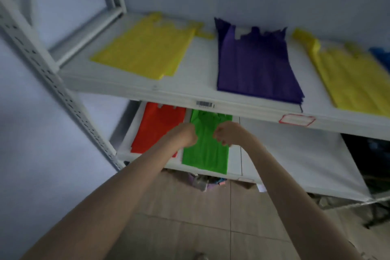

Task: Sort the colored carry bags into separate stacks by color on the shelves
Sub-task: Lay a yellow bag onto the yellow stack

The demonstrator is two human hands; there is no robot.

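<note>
Both arms are reaching toward the lower shelf [295,154] of a white metal rack. The left hand [185,136] and the right hand [224,134] are sitting close together over the green bags [205,154], fingers curled; each appears to be pinching the green material near its upper part, though motion blur is making the grip hard to confirm. The green bags are lying flat on the lower shelf, with the front edge slightly overhanging the shelf lip. Just beside them to the left, the red bags [156,124] are lying flat on the same shelf, partly covered by the left forearm.

On the upper shelf [200,69], three stacks are lying well apart: yellow bags [145,48] at the left, purple bags [255,61] in the middle, and a second yellow stack [350,78] at the right. A blue item [382,57] is showing at the right edge. A barcode label [204,103] and a red-bordered label [296,120] are sitting on the upper shelf's front edge.
</note>
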